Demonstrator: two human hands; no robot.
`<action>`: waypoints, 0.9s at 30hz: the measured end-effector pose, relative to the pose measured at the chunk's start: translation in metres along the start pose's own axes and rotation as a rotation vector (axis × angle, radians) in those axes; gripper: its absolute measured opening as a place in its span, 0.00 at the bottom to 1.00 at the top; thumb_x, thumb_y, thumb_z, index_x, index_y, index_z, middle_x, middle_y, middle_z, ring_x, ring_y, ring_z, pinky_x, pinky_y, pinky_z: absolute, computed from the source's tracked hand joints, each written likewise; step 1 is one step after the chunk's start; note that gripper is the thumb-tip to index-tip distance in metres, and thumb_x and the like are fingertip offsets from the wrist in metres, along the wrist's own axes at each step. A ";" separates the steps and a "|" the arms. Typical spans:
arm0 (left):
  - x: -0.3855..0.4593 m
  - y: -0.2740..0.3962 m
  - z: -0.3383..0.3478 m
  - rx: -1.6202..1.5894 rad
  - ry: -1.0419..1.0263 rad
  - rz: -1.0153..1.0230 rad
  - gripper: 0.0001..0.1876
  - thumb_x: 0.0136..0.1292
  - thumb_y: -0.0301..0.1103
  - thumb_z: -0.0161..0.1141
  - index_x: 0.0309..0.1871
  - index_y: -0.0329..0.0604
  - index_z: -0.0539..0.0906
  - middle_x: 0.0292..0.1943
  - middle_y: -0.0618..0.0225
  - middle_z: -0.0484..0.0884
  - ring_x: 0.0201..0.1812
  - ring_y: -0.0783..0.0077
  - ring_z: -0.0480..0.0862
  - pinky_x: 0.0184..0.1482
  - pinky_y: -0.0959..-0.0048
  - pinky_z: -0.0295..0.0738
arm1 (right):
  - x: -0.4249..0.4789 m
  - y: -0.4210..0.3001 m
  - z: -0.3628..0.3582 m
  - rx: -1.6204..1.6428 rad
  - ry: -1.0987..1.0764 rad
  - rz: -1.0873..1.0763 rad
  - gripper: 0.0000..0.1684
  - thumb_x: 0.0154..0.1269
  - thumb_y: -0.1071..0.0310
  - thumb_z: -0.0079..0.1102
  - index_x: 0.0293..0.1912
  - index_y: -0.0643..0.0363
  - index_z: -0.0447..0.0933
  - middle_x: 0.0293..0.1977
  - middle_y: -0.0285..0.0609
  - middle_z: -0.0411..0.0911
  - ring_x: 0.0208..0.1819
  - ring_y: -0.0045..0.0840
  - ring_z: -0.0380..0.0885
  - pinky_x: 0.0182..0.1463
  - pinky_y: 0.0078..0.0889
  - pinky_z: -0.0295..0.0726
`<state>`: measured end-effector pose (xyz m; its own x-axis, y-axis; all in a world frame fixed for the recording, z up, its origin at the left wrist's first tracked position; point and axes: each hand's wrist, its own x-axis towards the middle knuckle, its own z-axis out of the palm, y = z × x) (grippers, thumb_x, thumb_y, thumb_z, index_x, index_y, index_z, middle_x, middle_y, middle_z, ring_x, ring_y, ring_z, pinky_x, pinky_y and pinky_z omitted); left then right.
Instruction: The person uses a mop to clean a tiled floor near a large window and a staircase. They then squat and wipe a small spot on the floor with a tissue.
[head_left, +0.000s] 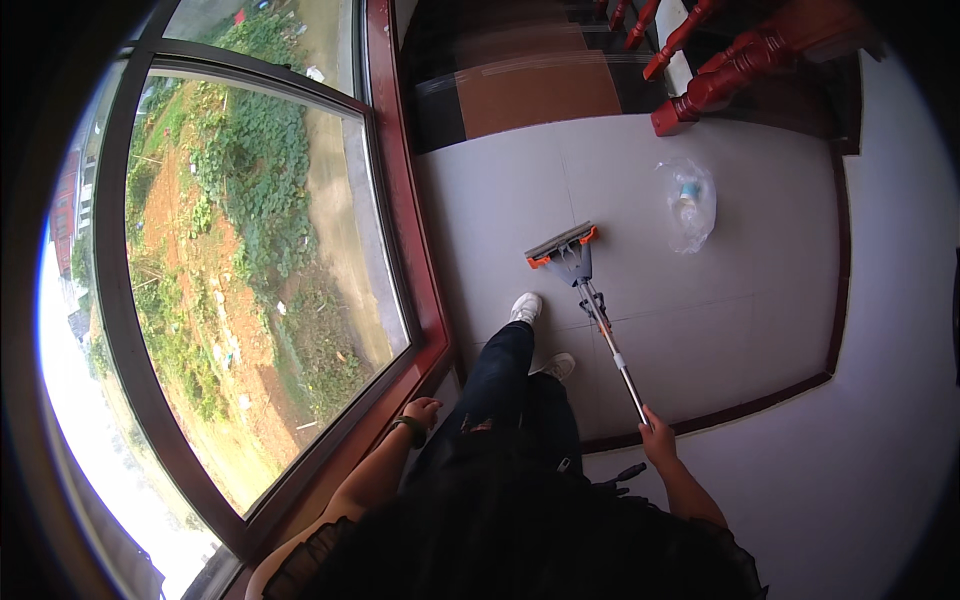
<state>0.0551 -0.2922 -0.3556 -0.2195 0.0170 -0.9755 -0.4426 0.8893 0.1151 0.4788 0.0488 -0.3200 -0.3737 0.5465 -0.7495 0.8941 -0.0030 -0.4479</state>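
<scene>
My right hand (658, 439) is closed around the metal pole of a sponge mop (613, 345), which slants away from me toward the floor. Its grey mop head (562, 246) has orange end clips and lies on the pale tiled floor (705, 330) ahead of my shoes. At my left, by the red window sill, hangs my left hand (422, 412), with a dark band at the wrist. I see no object in it, and its fingers look loosely curled, partly hidden. A clear plastic bag (694, 221) with a white and blue cup-like item (688, 193) rests right of the mop head.
Brown and black stairs (536, 94) adjoin the landing's far edge, beside a red wooden baluster post (697, 101). A large window (225, 247) with a red sill (412, 247) runs along the left. A white wall (892, 300) with dark red skirting (841, 262) bounds the right.
</scene>
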 end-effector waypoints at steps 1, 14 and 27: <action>0.000 -0.001 0.002 0.045 0.010 0.044 0.11 0.66 0.36 0.56 0.45 0.39 0.82 0.20 0.69 0.78 0.20 0.75 0.76 0.22 0.75 0.70 | -0.006 0.000 0.003 0.006 0.036 -0.045 0.27 0.66 0.67 0.55 0.64 0.56 0.68 0.55 0.53 0.75 0.56 0.44 0.75 0.57 0.37 0.73; -0.028 -0.037 0.002 -0.005 0.143 -0.006 0.11 0.67 0.35 0.54 0.45 0.38 0.82 0.21 0.68 0.78 0.21 0.76 0.77 0.24 0.75 0.71 | 0.273 -0.231 0.059 -0.030 0.071 -0.263 0.27 0.65 0.65 0.55 0.64 0.47 0.67 0.48 0.51 0.79 0.48 0.43 0.79 0.53 0.39 0.77; -0.028 -0.104 0.032 -0.248 0.158 -0.077 0.11 0.67 0.37 0.54 0.45 0.43 0.81 0.19 0.69 0.77 0.17 0.77 0.74 0.19 0.76 0.67 | 0.275 -0.187 0.039 -0.236 -0.009 -0.213 0.28 0.65 0.63 0.53 0.65 0.41 0.67 0.48 0.51 0.79 0.48 0.41 0.79 0.53 0.40 0.77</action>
<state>0.1352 -0.3707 -0.3462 -0.3016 -0.1347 -0.9439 -0.6573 0.7465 0.1035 0.1993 0.1668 -0.4614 -0.5603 0.5062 -0.6556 0.8274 0.3061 -0.4708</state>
